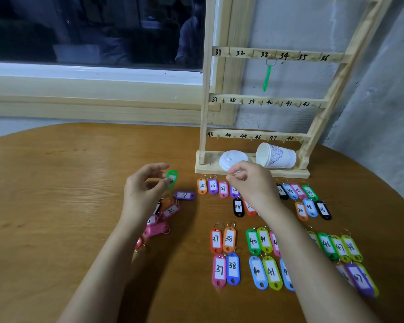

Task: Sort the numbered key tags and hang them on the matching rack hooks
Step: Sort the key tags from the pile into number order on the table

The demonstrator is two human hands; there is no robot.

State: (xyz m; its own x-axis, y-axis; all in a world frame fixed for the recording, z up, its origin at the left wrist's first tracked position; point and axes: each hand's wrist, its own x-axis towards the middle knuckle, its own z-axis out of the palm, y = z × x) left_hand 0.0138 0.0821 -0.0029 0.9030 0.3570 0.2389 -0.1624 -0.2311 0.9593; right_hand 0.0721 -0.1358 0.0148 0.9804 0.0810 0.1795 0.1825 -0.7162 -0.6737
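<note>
My left hand [142, 190] pinches a green key tag [172, 179] just above the table, over a loose pile of unsorted tags [160, 217]. A purple tag [184, 195] lies beside that pile. My right hand [252, 183] hovers with curled fingers over the upper row of tags numbered 25 to 36 [212, 186]; what it pinches, if anything, is too small to tell. Lower rows hold tags 37 and 38 [222, 252], 40 and 41 [264, 257] and 46 to 48 [341, 248]. The wooden rack [257, 101] has numbered hooks 31 to 48, and one green tag [267, 76] hangs at hook 33.
A white paper cup [276, 156] lies on its side on the rack's base, with a white lid [232, 159] next to it. The round wooden table [68, 183] meets a window sill at the back and a grey wall on the right.
</note>
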